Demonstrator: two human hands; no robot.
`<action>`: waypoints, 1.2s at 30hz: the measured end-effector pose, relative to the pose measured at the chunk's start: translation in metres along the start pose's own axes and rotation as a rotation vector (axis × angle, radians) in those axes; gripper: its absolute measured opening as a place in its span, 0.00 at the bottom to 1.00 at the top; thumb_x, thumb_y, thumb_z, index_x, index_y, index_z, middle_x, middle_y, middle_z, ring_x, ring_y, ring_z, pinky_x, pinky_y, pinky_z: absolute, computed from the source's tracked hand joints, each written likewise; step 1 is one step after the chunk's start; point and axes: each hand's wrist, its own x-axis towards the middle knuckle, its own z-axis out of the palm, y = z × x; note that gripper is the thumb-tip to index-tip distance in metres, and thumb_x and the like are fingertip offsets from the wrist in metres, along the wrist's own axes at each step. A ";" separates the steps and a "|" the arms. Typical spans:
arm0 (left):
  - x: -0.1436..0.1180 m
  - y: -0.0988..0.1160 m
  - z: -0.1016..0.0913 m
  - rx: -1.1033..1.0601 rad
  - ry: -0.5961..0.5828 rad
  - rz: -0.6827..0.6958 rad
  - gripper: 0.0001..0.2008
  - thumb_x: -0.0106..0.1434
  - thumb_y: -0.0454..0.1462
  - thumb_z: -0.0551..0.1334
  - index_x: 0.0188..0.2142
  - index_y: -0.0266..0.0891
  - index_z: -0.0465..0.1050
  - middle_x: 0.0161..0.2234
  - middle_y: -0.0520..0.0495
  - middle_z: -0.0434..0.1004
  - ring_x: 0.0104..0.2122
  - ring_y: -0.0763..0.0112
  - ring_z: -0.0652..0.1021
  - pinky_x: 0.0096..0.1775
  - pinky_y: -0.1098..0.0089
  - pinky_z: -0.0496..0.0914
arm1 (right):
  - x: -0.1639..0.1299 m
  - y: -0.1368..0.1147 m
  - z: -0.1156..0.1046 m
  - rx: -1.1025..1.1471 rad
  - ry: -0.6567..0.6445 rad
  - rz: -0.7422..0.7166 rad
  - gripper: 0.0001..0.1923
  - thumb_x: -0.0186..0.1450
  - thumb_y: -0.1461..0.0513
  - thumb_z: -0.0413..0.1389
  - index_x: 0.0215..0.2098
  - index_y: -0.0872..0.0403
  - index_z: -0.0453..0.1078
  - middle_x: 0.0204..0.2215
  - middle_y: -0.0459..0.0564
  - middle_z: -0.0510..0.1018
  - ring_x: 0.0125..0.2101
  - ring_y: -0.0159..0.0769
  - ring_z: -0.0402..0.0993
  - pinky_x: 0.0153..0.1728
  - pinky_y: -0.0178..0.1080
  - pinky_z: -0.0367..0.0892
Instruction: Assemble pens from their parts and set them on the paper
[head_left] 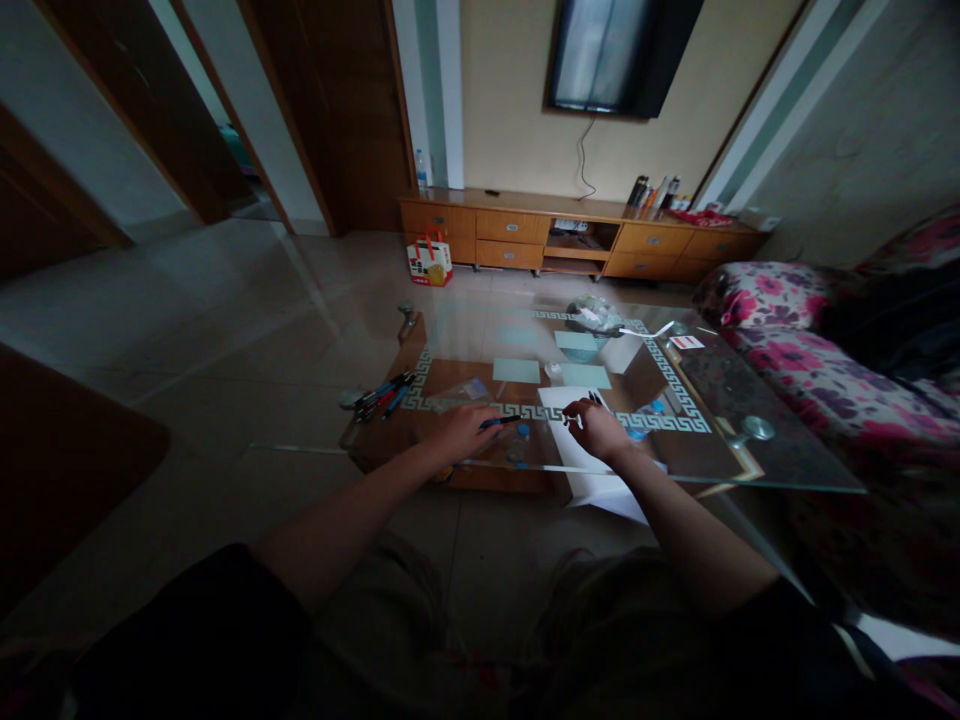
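Observation:
My left hand (461,430) rests on the glass coffee table (750,470) and holds a dark blue pen (501,422) that points right. My right hand (596,428) lies on a white sheet of paper (559,415) and pinches a small dark pen-like thing (594,399) at its fingertips; what exactly it is I cannot tell. The sheet hangs over the table's near edge. Two blue bottle caps (521,432) show just right of the left hand.
A bunch of pens (382,395) lies at the table's left end. Pale green notes (516,370) and a bowl (592,320) sit farther back. A flowered sofa (810,370) stands on the right, a wooden TV cabinet (570,235) against the far wall.

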 end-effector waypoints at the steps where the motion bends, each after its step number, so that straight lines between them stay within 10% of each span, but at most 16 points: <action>1: 0.000 0.000 0.000 -0.001 0.000 0.001 0.14 0.69 0.44 0.58 0.49 0.47 0.77 0.42 0.48 0.81 0.41 0.65 0.79 0.41 0.69 0.69 | 0.000 -0.001 -0.001 0.006 0.016 -0.001 0.13 0.64 0.65 0.54 0.46 0.53 0.75 0.45 0.55 0.77 0.40 0.40 0.75 0.43 0.38 0.66; 9: 0.002 -0.006 0.006 -0.090 -0.023 0.097 0.13 0.66 0.42 0.62 0.48 0.44 0.76 0.45 0.48 0.80 0.44 0.66 0.78 0.46 0.68 0.69 | -0.006 -0.035 -0.015 0.112 0.190 -0.156 0.15 0.73 0.60 0.47 0.52 0.54 0.69 0.48 0.56 0.74 0.46 0.42 0.72 0.49 0.40 0.65; 18: 0.005 -0.002 0.010 -0.089 -0.047 0.268 0.11 0.68 0.42 0.60 0.45 0.42 0.77 0.41 0.47 0.79 0.41 0.68 0.78 0.45 0.69 0.68 | -0.018 -0.076 -0.018 0.180 0.002 -0.479 0.15 0.74 0.55 0.46 0.48 0.53 0.71 0.41 0.54 0.73 0.42 0.40 0.71 0.46 0.41 0.66; 36: 0.005 -0.001 0.010 -0.120 -0.044 0.296 0.12 0.69 0.44 0.60 0.46 0.42 0.78 0.42 0.47 0.81 0.41 0.68 0.79 0.47 0.70 0.68 | -0.014 -0.070 -0.007 0.183 -0.035 -0.493 0.14 0.73 0.55 0.50 0.42 0.52 0.74 0.40 0.53 0.74 0.40 0.38 0.73 0.42 0.38 0.67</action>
